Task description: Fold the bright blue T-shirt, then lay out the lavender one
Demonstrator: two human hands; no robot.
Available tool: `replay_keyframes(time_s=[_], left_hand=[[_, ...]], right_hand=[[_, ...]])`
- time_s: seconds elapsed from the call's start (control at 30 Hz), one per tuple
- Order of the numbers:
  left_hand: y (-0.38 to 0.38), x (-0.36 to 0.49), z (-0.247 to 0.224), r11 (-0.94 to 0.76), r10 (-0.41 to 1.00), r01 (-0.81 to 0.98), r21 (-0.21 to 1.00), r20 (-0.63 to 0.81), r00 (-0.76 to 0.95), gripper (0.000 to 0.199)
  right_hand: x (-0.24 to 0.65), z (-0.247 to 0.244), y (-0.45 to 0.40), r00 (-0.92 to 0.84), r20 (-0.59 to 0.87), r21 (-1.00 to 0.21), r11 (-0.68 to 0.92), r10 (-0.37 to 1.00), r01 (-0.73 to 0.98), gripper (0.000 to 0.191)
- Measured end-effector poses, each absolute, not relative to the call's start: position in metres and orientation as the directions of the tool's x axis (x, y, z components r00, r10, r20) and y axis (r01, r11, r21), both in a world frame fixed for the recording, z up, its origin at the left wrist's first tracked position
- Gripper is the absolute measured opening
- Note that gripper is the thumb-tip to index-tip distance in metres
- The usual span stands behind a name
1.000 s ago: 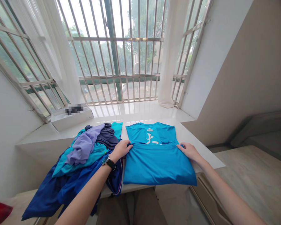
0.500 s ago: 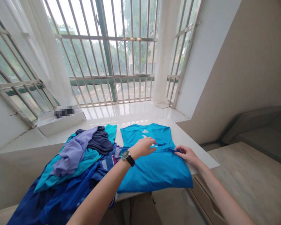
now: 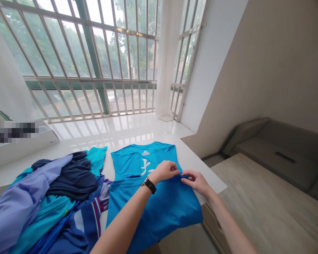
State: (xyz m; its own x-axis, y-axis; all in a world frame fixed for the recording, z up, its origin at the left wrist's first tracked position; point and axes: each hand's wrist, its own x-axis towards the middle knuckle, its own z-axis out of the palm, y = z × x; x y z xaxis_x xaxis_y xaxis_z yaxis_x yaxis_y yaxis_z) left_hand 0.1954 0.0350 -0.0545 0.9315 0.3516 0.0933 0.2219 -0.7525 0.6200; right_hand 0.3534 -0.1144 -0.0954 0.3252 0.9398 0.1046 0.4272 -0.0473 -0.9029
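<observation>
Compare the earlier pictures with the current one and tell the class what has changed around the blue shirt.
The left hand has let go of the left end of the blue shirt's folded edge and crossed rightward, beside the right hand; whether it grips is unclear. The view has swung right. Unchanged: the right hand at the fold's right end, the clothes pile left of the shirt.

"How does the shirt (image 3: 162, 201) look?"
"Smooth, thin cloth with a soft sheen."
"And the sill (image 3: 137, 127)?"
"Hard, smooth and glossy, mirroring the bars (image 3: 137, 34), which are shiny metal."
"The curtain (image 3: 169, 63)?"
"Sheer, matt cloth."
"That heap of clothes (image 3: 71, 178)?"
"Soft, wrinkled fabric, duller on top."
"The wall (image 3: 267, 63)?"
"Smooth and matt."
</observation>
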Motion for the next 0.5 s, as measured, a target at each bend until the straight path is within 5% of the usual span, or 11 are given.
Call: replay_keyframes(time_s=[0.13,0.27,0.5], left_hand=[[0.054,0.182,-0.052,-0.660,0.215,0.105,0.744,0.053,0.975,0.025],[0.069,0.172,-0.052,-0.607,0.243,0.132,0.784,0.025,0.970,0.021],[0.056,0.179,-0.054,-0.671,0.256,0.207,0.712,-0.039,0.966,0.031]], right_hand=[[0.351,-0.091,-0.115,0.351,0.111,-0.892,-0.062,0.930,0.447,0.037],[0.352,-0.091,-0.117,0.352,0.106,-0.890,-0.069,0.930,0.450,0.038],[0.352,-0.093,-0.117,0.361,0.115,-0.882,-0.072,0.925,0.465,0.038]])
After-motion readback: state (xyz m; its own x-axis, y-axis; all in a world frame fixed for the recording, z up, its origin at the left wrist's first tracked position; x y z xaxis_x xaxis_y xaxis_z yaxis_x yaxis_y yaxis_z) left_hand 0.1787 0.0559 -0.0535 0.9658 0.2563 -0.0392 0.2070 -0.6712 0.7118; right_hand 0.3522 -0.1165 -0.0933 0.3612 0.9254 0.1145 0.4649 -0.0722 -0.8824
